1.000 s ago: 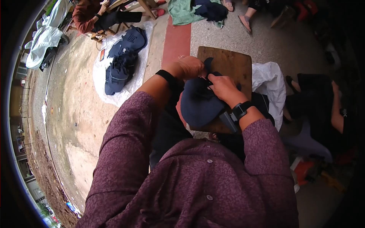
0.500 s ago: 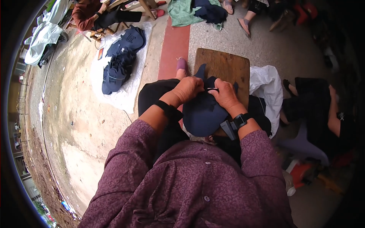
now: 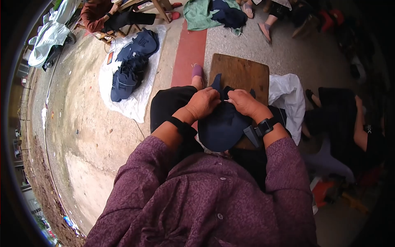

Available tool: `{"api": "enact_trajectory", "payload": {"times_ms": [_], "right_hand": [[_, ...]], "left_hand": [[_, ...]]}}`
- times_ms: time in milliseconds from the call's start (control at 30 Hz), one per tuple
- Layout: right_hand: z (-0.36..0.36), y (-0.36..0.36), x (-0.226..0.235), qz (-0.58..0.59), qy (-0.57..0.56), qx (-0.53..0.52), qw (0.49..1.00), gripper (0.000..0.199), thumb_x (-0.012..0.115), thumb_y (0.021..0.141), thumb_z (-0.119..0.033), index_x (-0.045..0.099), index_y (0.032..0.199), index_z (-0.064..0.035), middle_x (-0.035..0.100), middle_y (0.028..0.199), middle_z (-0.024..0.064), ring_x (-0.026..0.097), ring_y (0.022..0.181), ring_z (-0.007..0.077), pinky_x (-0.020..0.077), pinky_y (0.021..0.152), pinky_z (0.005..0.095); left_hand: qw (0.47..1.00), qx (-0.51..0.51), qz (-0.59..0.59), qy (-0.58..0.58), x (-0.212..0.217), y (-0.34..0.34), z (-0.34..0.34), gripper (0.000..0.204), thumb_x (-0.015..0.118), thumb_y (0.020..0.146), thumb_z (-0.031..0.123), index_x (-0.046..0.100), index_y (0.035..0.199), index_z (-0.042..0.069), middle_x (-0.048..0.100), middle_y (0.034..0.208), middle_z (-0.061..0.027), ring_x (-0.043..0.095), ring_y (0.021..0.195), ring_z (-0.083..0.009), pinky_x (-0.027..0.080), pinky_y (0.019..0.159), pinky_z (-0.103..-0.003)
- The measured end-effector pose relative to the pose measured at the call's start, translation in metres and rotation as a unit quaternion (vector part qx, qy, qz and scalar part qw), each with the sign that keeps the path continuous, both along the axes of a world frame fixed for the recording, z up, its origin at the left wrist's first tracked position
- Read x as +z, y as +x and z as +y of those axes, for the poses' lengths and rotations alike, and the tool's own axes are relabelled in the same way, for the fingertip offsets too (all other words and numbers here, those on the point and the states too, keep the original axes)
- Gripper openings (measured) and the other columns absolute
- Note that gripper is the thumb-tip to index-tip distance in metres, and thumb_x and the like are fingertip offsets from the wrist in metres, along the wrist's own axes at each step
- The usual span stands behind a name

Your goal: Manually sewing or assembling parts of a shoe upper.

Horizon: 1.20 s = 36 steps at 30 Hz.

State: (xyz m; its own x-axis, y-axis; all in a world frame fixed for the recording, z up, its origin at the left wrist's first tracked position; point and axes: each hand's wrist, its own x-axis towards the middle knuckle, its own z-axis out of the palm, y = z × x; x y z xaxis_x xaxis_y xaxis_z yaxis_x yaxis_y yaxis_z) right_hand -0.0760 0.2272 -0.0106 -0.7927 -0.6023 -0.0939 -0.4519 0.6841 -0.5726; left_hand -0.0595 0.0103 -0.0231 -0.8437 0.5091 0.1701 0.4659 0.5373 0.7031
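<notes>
A dark navy cap [image 3: 222,125] lies over my lap, its crown toward me. My left hand [image 3: 202,103] and my right hand [image 3: 243,102] both pinch the cap's far edge, fingers closed on the fabric and nearly touching each other. Each wrist carries a black band. Just beyond the hands stands a brown wooden board [image 3: 242,74]; the cap's front part rests against its near edge.
A white plastic sheet [image 3: 131,105] on the ground to the left holds a pile of navy caps [image 3: 131,66]. A white bag [image 3: 288,99] sits right of the board. Another person sits at the right [image 3: 349,119], others at the top, near green cloth [image 3: 201,14].
Both hands with the cap have come slightly nearer my body and lower over the lap; the grip on the cap's edge stays the same.
</notes>
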Motion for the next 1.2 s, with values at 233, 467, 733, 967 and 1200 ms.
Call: {"api": "enact_trajectory", "payload": {"times_ms": [233, 467, 733, 967, 1200], "right_hand": [[0.008, 0.010, 0.004, 0.018, 0.017, 0.037, 0.999, 0.008, 0.058, 0.086, -0.010, 0.056, 0.085, -0.0034, 0.055, 0.087, 0.0177, 0.057, 0.088, 0.0386, 0.0468, 0.075, 0.0448], [0.015, 0.006, 0.010, 0.034, 0.006, 0.093, 0.995, 0.006, 0.052, 0.082, 0.000, 0.057, 0.085, -0.0006, 0.054, 0.094, 0.0174, 0.060, 0.089, 0.0368, 0.0501, 0.079, 0.0446], [0.027, 0.000, 0.016, 0.023, 0.002, 0.170, 0.985, 0.005, 0.048, 0.080, 0.005, 0.050, 0.085, 0.0048, 0.054, 0.100, 0.0185, 0.061, 0.087, 0.0380, 0.0515, 0.076, 0.0425], [0.069, 0.010, 0.024, 0.134, 0.013, 0.156, 0.979, 0.001, 0.052, 0.079, 0.002, 0.051, 0.080, 0.0018, 0.053, 0.093, 0.0162, 0.060, 0.081, 0.0330, 0.0510, 0.074, 0.0417], [0.050, 0.051, 0.024, 0.045, -0.176, -0.211, 0.960, 0.008, 0.056, 0.085, 0.001, 0.050, 0.081, -0.0014, 0.055, 0.076, 0.0132, 0.057, 0.070, 0.0312, 0.0458, 0.063, 0.0392]], "left_hand": [[0.999, 0.030, 0.025, -0.018, 0.001, 0.014, 0.006, 0.028, 0.069, 0.079, 0.017, 0.055, 0.100, 0.006, 0.056, 0.095, -0.0144, 0.060, 0.085, -0.0362, 0.051, 0.074, -0.043], [0.996, 0.057, 0.042, -0.053, 0.000, 0.017, 0.010, 0.037, 0.068, 0.080, 0.019, 0.050, 0.107, 0.002, 0.052, 0.098, -0.0175, 0.058, 0.084, -0.0383, 0.050, 0.073, -0.043], [0.993, 0.058, 0.035, -0.096, 0.004, 0.017, 0.012, 0.041, 0.070, 0.080, 0.025, 0.051, 0.109, 0.003, 0.051, 0.099, -0.0170, 0.059, 0.085, -0.0362, 0.051, 0.074, -0.042], [0.994, 0.051, 0.051, -0.087, 0.003, 0.017, 0.013, 0.042, 0.070, 0.080, 0.026, 0.050, 0.109, 0.002, 0.050, 0.099, -0.0169, 0.058, 0.087, -0.0361, 0.050, 0.074, -0.042], [0.991, 0.088, 0.103, -0.011, -0.017, 0.020, 0.006, 0.031, 0.066, 0.079, 0.003, 0.053, 0.107, 0.005, 0.053, 0.093, -0.0152, 0.059, 0.085, -0.0353, 0.051, 0.072, -0.041]]}}
